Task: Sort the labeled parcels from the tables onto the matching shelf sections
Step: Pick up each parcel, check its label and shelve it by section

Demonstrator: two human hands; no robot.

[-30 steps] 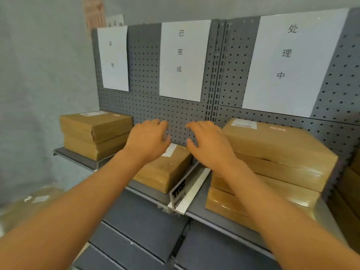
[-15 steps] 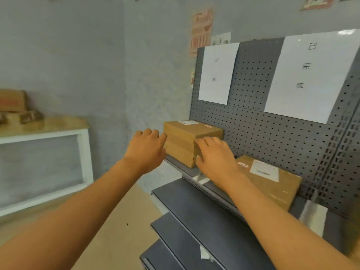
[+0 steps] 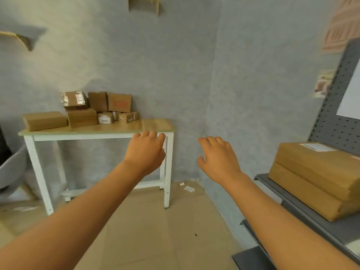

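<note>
Both my hands are held out in front of me, holding nothing. My left hand hangs before the right end of a wooden table with white legs, fingers loosely curled. My right hand is spread open before the grey wall. Several brown parcels are piled on the table's left half, some with white labels. At the right, two flat brown parcels are stacked on the grey shelf, the top one bearing a white label. The pegboard rises behind them.
A grey chair stands at the far left beside the table. Cardboard sheets cover the floor, with small white scraps near the wall corner. Lower grey shelf boards jut out at the bottom right. Small wooden wall shelves hang high up.
My view has swung left from the shelf to the table by the wall. Both hands have come off the parcels on the shelf and now hang in the air.
</note>
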